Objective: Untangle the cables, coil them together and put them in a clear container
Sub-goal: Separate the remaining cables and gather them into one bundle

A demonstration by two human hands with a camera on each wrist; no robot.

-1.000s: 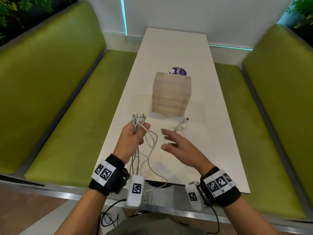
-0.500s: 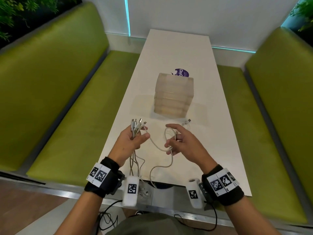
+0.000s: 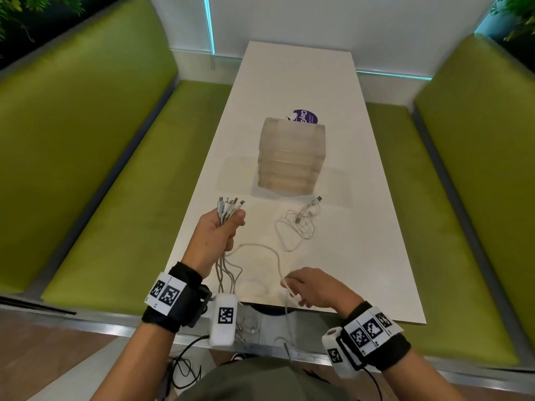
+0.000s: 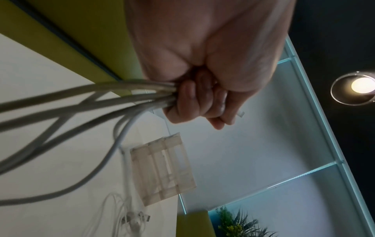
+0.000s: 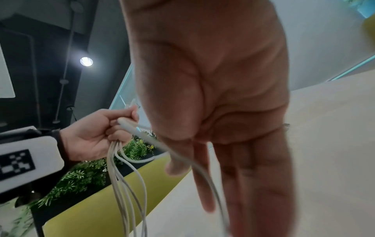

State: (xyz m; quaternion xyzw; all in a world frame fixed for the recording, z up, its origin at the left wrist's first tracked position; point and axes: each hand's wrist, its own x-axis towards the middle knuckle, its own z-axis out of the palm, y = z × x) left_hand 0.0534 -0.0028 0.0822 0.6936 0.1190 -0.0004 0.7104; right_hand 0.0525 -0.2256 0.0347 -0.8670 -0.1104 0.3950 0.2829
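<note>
My left hand [image 3: 223, 233] grips a bundle of white cables [image 3: 224, 270] in a fist, with their metal connectors [image 3: 230, 205] sticking up above the knuckles. The cables' loose lengths hang down past the table's near edge. In the left wrist view the fist [image 4: 202, 102] closes round several strands [image 4: 121, 96]. My right hand [image 3: 292, 287] pinches one white cable [image 3: 269, 253] that arcs over from the left fist; it runs between thumb and fingers [image 5: 198, 176]. A small tangle of cables [image 3: 301, 224] lies on the table. The clear container stack [image 3: 291, 156] stands behind it.
The long white table [image 3: 362, 256] runs away from me between two green benches [image 3: 101, 198]. A purple sticker [image 3: 305, 117] lies behind the containers. Black wires [image 3: 185, 369] trail on the floor by my legs.
My right hand took hold of one cable beside the tangle and drew it back to the table's near edge. The left fist kept its grip on the bundle.
</note>
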